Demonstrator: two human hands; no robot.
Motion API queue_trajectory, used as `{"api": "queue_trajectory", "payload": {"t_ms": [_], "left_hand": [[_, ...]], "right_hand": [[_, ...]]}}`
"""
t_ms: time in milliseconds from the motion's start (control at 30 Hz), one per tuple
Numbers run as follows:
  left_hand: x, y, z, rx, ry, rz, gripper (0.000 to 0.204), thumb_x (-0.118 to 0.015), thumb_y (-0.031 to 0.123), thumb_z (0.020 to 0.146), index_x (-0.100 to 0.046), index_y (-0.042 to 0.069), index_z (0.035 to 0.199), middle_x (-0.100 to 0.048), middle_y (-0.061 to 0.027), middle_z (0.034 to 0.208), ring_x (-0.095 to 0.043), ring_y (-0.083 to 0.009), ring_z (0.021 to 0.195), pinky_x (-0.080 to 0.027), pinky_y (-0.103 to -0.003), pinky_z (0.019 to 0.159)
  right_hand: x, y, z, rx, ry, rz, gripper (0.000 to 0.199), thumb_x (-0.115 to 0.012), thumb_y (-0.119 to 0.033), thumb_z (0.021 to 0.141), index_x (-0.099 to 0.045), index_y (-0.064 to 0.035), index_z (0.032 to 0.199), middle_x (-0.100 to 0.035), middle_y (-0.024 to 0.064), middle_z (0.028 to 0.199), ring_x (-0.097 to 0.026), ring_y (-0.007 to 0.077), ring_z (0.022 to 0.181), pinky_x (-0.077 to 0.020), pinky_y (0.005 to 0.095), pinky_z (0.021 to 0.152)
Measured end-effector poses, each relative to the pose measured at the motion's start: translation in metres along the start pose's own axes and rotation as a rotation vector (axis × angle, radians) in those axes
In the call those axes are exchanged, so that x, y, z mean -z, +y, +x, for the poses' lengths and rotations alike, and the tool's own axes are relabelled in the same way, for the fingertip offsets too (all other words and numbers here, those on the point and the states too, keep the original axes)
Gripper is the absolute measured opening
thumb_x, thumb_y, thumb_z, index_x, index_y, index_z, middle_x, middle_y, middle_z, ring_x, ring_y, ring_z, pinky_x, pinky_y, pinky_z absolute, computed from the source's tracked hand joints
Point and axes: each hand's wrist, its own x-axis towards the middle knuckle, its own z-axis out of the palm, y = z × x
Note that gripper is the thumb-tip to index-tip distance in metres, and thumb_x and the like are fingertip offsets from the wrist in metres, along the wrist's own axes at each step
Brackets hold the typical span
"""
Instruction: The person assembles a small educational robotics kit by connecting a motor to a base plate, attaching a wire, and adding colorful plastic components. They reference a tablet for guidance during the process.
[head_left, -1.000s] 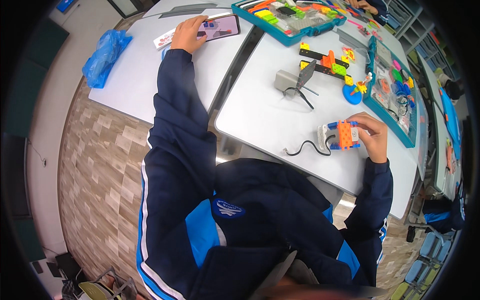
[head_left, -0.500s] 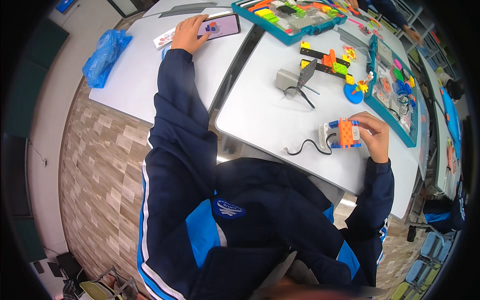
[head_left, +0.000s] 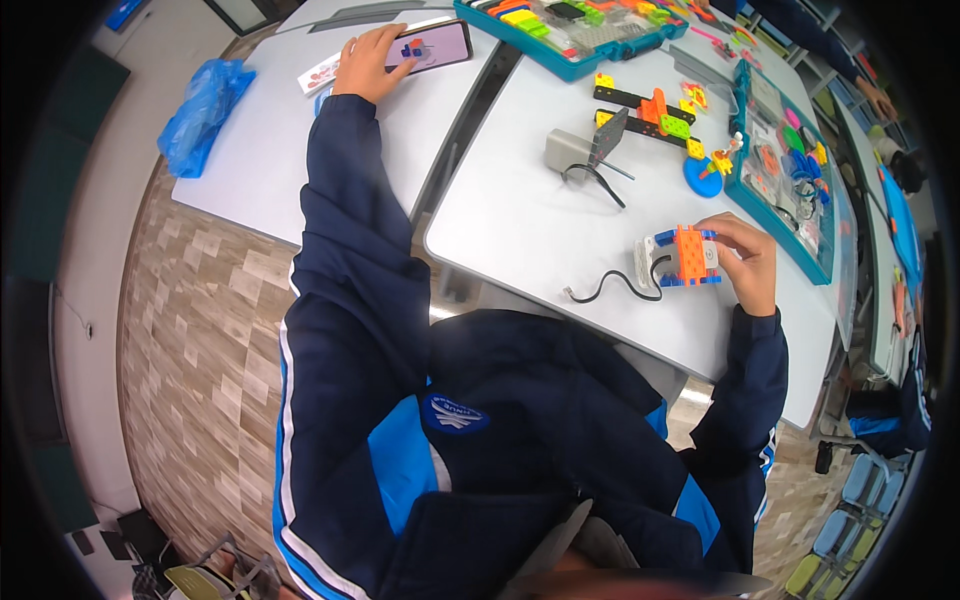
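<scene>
A person in a dark blue jacket is leaning over two pale grey tables (head_left: pixel 520 230), seen from above. Their right hand (head_left: pixel 748 262), at the right of the frame, is wrapping its fingers around a small orange and blue block assembly (head_left: pixel 684 256) that is resting on the table, its black cable (head_left: pixel 612 289) trailing off to the left. Their left hand (head_left: pixel 366 62), stretched to the upper left of the frame, is lying flat with fingers spread narrowly on a phone (head_left: pixel 432 44) showing a coloured picture. The build looks only partly done: a grey motor block (head_left: pixel 566 150), a black bar with orange pieces (head_left: pixel 640 104) and a blue disc (head_left: pixel 703 176) are sitting loose at upper centre, beside open teal parts trays (head_left: pixel 770 205) full of pieces. Compared with a second ago, almost nothing is changing: the hands are keeping their places, and the view is merely drifting slightly.
</scene>
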Motion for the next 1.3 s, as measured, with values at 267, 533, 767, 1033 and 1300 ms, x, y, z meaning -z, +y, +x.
{"api": "queue_trajectory", "payload": {"t_ms": [267,533,767,1033,1300], "left_hand": [[0.0,0.003,-0.001,0.008,0.038,0.094,0.064,-0.067,0.05,0.086,-0.049,0.021,0.139,-0.054,-0.0041,0.137,-0.048,-0.0233,0.13,-0.025,-0.057,0.113],[0.094,0.109,0.051,-0.302,0.37,-0.328,0.053,-0.076,0.025,0.082,-0.059,0.008,0.129,-0.063,-0.0124,0.125,-0.055,-0.0314,0.121,-0.037,-0.042,0.106],[0.102,0.303,0.03,-0.36,-0.496,-1.48,0.056,-0.05,0.037,0.1,-0.041,0.003,0.144,-0.044,-0.0128,0.144,-0.039,-0.0235,0.137,-0.03,-0.04,0.114],[0.069,0.356,-0.006,0.284,-1.018,-2.007,0.079,-0.031,0.066,0.098,-0.032,0.006,0.149,-0.041,-0.0101,0.147,-0.04,-0.0196,0.136,-0.035,-0.037,0.111],[0.057,0.359,-0.014,0.249,-0.778,-1.942,0.082,-0.032,0.066,0.098,-0.045,-0.003,0.139,-0.057,-0.0135,0.128,-0.058,-0.0179,0.115,-0.045,-0.032,0.101]], "right_hand": [[-0.002,0.003,0.001,-0.028,0.018,0.018,0.02,-0.065,0.0,0.083,-0.07,0.0034,0.102,-0.07,0.0108,0.098,-0.066,0.0155,0.088,-0.0531,0.0268,0.081],[-0.001,0.008,0.003,0.094,0.046,-0.109,0.02,-0.067,-0.008,0.082,-0.072,0.0017,0.098,-0.072,0.0117,0.094,-0.067,0.0185,0.086,-0.0508,0.0285,0.081],[-0.006,0.007,0.004,0.217,0.187,0.033,0.02,-0.072,0.001,0.079,-0.075,-0.0011,0.098,-0.073,0.0093,0.1,-0.068,0.0166,0.089,-0.054,0.0278,0.082],[-0.007,0.001,-0.003,0.185,0.248,0.15,0.021,-0.068,0.008,0.078,-0.072,0.0052,0.098,-0.07,0.0168,0.106,-0.066,0.0243,0.101,-0.0548,0.0331,0.085],[-0.015,-0.012,-0.002,0.286,0.218,-0.091,0.022,-0.068,0.009,0.078,-0.068,0.0026,0.099,-0.067,0.0133,0.103,-0.065,0.0228,0.099,-0.0552,0.032,0.083]]}}
